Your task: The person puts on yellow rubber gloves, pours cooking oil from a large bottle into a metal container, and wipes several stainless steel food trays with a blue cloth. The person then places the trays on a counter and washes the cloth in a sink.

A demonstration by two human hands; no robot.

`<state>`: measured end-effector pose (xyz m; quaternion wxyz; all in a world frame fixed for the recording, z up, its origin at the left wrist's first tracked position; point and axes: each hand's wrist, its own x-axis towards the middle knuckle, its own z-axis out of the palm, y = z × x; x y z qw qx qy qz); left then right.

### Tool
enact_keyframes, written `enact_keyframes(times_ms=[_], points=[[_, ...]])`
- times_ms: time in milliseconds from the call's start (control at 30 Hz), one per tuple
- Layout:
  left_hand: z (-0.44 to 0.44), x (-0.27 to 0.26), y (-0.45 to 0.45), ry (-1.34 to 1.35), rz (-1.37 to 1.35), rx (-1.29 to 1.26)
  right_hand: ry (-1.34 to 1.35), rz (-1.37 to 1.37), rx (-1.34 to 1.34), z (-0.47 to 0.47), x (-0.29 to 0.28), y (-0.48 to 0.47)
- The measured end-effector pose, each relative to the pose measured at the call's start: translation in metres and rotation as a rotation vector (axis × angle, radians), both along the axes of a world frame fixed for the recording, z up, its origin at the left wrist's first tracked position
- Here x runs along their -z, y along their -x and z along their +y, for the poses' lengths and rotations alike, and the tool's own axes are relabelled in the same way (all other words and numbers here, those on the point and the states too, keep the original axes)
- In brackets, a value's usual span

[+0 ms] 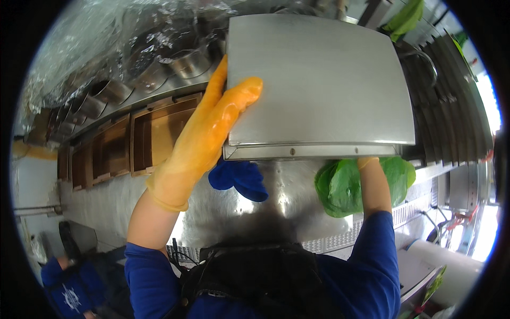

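Observation:
A broad stainless steel panel or box [318,83], with a folded lower lip and small screws, is raised over the steel worktop [287,211]. My left hand [219,115], in an orange rubber glove, grips its left edge, thumb on the face and fingers round the side. The steel hides most of my right hand; only the glove cuff [367,162] and bare forearm show below the lip. Under that forearm lies a stack of large green leaves [342,187]. A blue cloth [243,181] rests crumpled on the worktop, partly behind the steel.
Brown compartments [159,135] line the back left, below a row of steel containers [111,91]. Clear plastic sheeting [91,44] hangs above them. Stacked dark slats or trays [450,99] stand at right. A co-worker in blue [75,287] is at lower left.

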<state>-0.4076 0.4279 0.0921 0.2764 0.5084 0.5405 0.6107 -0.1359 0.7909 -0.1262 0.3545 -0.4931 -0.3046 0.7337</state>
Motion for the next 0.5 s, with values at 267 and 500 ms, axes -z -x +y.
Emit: enact_keyframes(times_ms=[267,500], points=[[-0.04,-0.001,0.0,0.097,0.353,-0.154,-0.002,-0.022,-0.069,-0.013,0.003,-0.024],[-0.095,0.012,-0.012,0.215,0.188,-0.067,-0.053,-0.081,-0.152,-0.064,-0.025,-0.063]])
